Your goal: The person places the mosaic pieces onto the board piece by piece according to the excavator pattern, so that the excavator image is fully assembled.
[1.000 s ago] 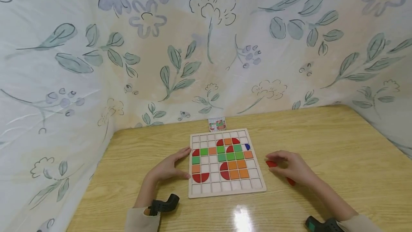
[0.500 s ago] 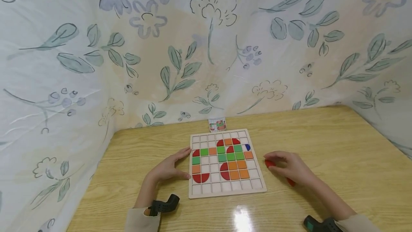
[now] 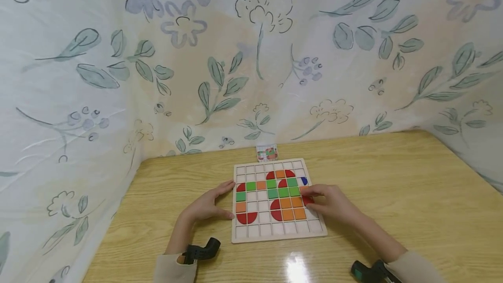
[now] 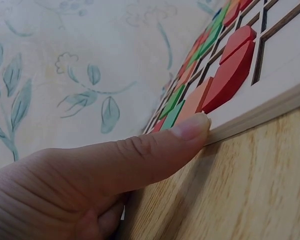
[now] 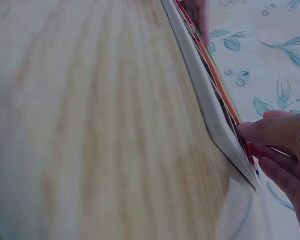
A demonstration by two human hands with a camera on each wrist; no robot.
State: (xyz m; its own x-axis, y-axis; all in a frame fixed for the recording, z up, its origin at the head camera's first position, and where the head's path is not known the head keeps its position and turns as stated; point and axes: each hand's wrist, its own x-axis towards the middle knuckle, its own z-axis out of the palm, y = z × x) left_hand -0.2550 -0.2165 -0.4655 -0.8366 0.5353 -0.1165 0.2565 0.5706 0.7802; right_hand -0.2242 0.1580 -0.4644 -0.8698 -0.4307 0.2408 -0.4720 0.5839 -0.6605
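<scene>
A pale wooden grid board [image 3: 253, 231] lies on the table, with flat red, orange and green tiles in several cells. My left hand [image 3: 205, 204] rests against the board's left edge, fingers spread apart. In the left wrist view its thumb [image 4: 155, 150] touches the rim beside a red rounded tile [image 4: 232, 75]. Over the board's right side, my right hand [image 3: 335, 203] pinches a red curved tile [image 3: 308, 201] between thumb and fingers. That tile is partly covered by the fingers, and I cannot tell whether it sits fully in its cell.
Behind the board stands a small card [image 3: 267, 153] printed with a coloured pattern. A blue rounded piece [image 3: 304, 181] is at the board's upper right. Patterned cloth [image 3: 220, 56] hangs along the back and sides of the wooden table [image 3: 393, 178].
My right hand has moved left from the table onto the board's right side, carrying the red tile. Another red piece seen under that hand earlier is out of sight. My left hand stays put.
</scene>
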